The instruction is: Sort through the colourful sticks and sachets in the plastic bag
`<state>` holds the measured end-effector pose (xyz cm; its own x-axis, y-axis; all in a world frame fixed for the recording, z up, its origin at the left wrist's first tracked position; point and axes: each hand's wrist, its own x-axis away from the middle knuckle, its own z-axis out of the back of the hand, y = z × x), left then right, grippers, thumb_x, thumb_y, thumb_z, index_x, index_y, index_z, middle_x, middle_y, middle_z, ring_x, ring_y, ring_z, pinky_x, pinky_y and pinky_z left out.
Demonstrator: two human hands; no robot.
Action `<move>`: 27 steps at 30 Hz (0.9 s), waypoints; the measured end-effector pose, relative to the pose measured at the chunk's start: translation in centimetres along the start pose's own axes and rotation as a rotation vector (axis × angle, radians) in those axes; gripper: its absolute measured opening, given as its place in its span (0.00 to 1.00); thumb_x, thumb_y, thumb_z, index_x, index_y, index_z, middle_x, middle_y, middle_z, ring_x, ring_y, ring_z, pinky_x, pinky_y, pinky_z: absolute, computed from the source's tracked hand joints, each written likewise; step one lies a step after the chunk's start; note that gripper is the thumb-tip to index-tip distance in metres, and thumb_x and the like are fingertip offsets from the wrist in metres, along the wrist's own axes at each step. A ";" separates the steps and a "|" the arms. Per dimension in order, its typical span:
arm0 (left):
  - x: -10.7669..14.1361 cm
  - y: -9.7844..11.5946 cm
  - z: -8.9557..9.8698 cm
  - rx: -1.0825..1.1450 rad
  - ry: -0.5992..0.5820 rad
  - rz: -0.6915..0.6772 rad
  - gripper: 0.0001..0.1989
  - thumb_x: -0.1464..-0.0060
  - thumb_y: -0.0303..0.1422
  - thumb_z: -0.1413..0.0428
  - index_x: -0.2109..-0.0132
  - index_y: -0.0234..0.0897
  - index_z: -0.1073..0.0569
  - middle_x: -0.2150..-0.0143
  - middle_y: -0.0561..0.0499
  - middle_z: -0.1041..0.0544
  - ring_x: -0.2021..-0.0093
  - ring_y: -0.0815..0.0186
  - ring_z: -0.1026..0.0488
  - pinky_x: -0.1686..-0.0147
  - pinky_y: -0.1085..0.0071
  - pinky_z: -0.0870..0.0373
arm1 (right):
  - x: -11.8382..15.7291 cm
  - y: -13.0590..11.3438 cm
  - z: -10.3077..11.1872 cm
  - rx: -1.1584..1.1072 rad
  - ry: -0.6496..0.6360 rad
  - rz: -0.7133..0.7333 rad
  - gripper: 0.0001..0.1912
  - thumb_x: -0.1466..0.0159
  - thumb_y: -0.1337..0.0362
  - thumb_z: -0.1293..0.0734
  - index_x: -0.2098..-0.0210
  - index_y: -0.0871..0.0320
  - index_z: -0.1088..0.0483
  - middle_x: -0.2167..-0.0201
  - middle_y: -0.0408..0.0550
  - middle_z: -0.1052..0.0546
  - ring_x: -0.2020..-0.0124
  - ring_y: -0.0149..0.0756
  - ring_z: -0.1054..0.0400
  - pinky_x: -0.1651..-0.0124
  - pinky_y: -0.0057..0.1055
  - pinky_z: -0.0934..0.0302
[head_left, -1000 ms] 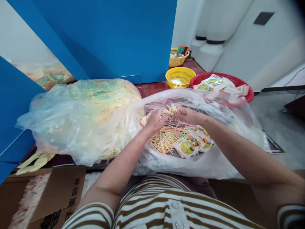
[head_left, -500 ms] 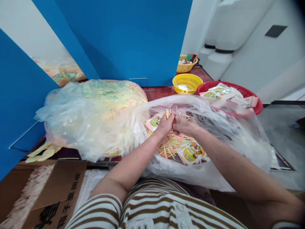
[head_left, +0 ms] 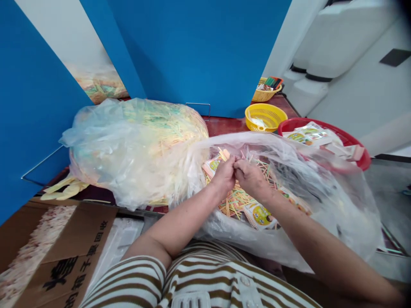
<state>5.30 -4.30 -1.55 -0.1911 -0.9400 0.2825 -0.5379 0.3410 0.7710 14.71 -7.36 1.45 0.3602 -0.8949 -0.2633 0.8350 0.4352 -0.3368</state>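
Over an open clear plastic bag (head_left: 279,141), my left hand (head_left: 225,172) is closed around a small bunch of thin pastel sticks (head_left: 224,154), whose ends stick out above the fingers. My right hand (head_left: 252,177) meets it at the fingertips, its fingers pinched together; what they hold, if anything, is hidden. Beneath both hands lie many loose pastel sticks (head_left: 236,203) in the bag. Printed packets rest among them, one (head_left: 259,215) below my right hand and another (head_left: 212,166) beside my left hand.
A full, cloudy plastic bag (head_left: 135,149) lies to the left, near yellow gloves (head_left: 66,188). Behind stand a yellow basket (head_left: 266,116), a smaller yellow basket (head_left: 263,95) and a red basket (head_left: 364,158) of packets. A cardboard box (head_left: 67,256) sits at lower left.
The view has shifted, so most things appear farther right. My hands remain together, with the bunch still in my left hand. The lower packets now lie differently, more spread apart.
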 end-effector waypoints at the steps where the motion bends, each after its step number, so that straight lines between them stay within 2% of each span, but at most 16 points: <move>1: 0.3 -0.2 0.3 -0.072 -0.043 -0.008 0.11 0.48 0.36 0.51 0.74 0.35 0.37 0.79 0.55 0.33 0.78 0.73 0.35 0.73 0.75 0.35 | 0.0 0.1 0.6 0.004 -0.007 -0.002 0.12 0.40 0.70 0.47 0.70 0.58 0.33 0.69 0.49 0.27 0.68 0.36 0.35 0.64 0.30 0.41; 4: 1.2 -0.2 1.3 -0.512 -0.288 -0.083 0.09 0.50 0.35 0.50 0.75 0.36 0.35 0.82 0.56 0.35 0.81 0.73 0.39 0.77 0.75 0.39 | 0.3 0.8 2.9 0.078 0.001 -0.003 0.10 0.38 0.64 0.44 0.64 0.59 0.32 0.66 0.50 0.28 0.68 0.36 0.36 0.64 0.31 0.42; 6: 1.6 -0.1 1.6 -0.782 -0.448 -0.162 0.05 0.54 0.29 0.48 0.76 0.36 0.33 0.80 0.55 0.33 0.78 0.71 0.37 0.74 0.75 0.37 | 0.7 1.1 3.9 0.130 -0.091 0.086 0.10 0.39 0.65 0.43 0.65 0.60 0.31 0.67 0.52 0.29 0.67 0.37 0.37 0.62 0.32 0.42; 8: 1.8 -0.3 1.7 -0.893 -0.509 -0.206 0.04 0.58 0.24 0.48 0.76 0.36 0.31 0.77 0.54 0.29 0.72 0.69 0.34 0.70 0.74 0.35 | 1.4 1.4 3.8 0.120 -0.216 0.186 0.11 0.38 0.68 0.44 0.70 0.60 0.31 0.71 0.52 0.29 0.66 0.37 0.37 0.61 0.32 0.42; 9: 1.9 -0.5 1.7 -0.911 -0.539 -0.208 0.05 0.58 0.23 0.49 0.74 0.37 0.30 0.74 0.54 0.28 0.70 0.69 0.33 0.69 0.74 0.35 | 1.8 1.5 3.5 0.093 -0.222 0.199 0.12 0.38 0.68 0.44 0.71 0.60 0.31 0.72 0.51 0.30 0.66 0.38 0.37 0.61 0.32 0.42; 13: 1.9 -1.2 1.6 -1.041 -0.648 -0.225 0.10 0.57 0.23 0.51 0.70 0.37 0.27 0.70 0.54 0.25 0.68 0.67 0.31 0.66 0.72 0.33 | 3.6 1.6 1.5 -0.065 0.003 0.102 0.11 0.39 0.65 0.42 0.61 0.59 0.31 0.65 0.53 0.30 0.60 0.40 0.37 0.58 0.35 0.40; 15: 2.0 -1.1 1.3 -1.148 -0.608 -0.246 0.09 0.57 0.23 0.50 0.69 0.36 0.27 0.70 0.52 0.25 0.68 0.66 0.31 0.68 0.72 0.33 | 4.1 1.5 1.2 -0.106 0.023 0.082 0.12 0.39 0.66 0.43 0.59 0.58 0.32 0.64 0.52 0.29 0.60 0.39 0.36 0.58 0.35 0.40; 19: 1.7 0.9 1.0 -1.302 -0.632 -0.254 0.08 0.54 0.27 0.48 0.64 0.35 0.28 0.66 0.50 0.24 0.66 0.65 0.30 0.67 0.72 0.33 | 3.9 2.0 2.0 -0.080 0.011 0.028 0.11 0.40 0.69 0.45 0.70 0.57 0.32 0.71 0.48 0.29 0.66 0.36 0.35 0.62 0.31 0.41; 21: 0.8 2.7 1.5 -1.474 -0.498 -0.253 0.10 0.51 0.30 0.49 0.60 0.35 0.29 0.63 0.47 0.25 0.64 0.63 0.29 0.65 0.70 0.33 | 3.8 3.0 2.3 0.035 0.038 -0.039 0.11 0.40 0.70 0.45 0.73 0.57 0.33 0.72 0.49 0.29 0.66 0.36 0.35 0.63 0.30 0.41; 22: 0.1 3.5 1.9 -1.603 -0.360 -0.258 0.11 0.50 0.31 0.50 0.59 0.35 0.29 0.62 0.46 0.25 0.63 0.61 0.29 0.64 0.68 0.33 | 3.7 3.6 2.2 0.109 0.016 -0.060 0.11 0.40 0.70 0.44 0.75 0.58 0.34 0.72 0.50 0.29 0.66 0.37 0.35 0.63 0.30 0.41; 24: -1.4 4.9 3.0 -1.866 -0.131 -0.257 0.12 0.52 0.34 0.48 0.59 0.35 0.29 0.57 0.42 0.26 0.57 0.56 0.30 0.59 0.64 0.35 | 3.7 4.8 1.5 0.237 -0.131 -0.055 0.11 0.42 0.73 0.44 0.77 0.58 0.35 0.72 0.52 0.29 0.67 0.38 0.35 0.65 0.30 0.42; 25: -2.1 5.3 3.6 -1.963 -0.087 -0.255 0.14 0.53 0.37 0.46 0.59 0.36 0.28 0.55 0.41 0.27 0.55 0.54 0.30 0.57 0.62 0.36 | 3.7 5.2 1.0 0.277 -0.217 -0.047 0.11 0.43 0.74 0.44 0.77 0.59 0.35 0.72 0.52 0.29 0.67 0.38 0.35 0.66 0.30 0.43; 27: -3.4 5.5 4.4 -2.074 -0.085 -0.239 0.21 0.58 0.45 0.43 0.59 0.36 0.28 0.53 0.41 0.27 0.53 0.51 0.32 0.54 0.60 0.38 | 3.6 5.9 0.2 0.314 -0.324 -0.076 0.10 0.44 0.75 0.44 0.76 0.59 0.35 0.73 0.52 0.29 0.69 0.37 0.35 0.68 0.29 0.44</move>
<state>-0.62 0.70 -0.81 -0.3347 -0.9335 0.1288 0.9368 -0.3148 0.1528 21.03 -8.09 -1.29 0.3633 -0.9294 0.0651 0.9316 0.3613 -0.0407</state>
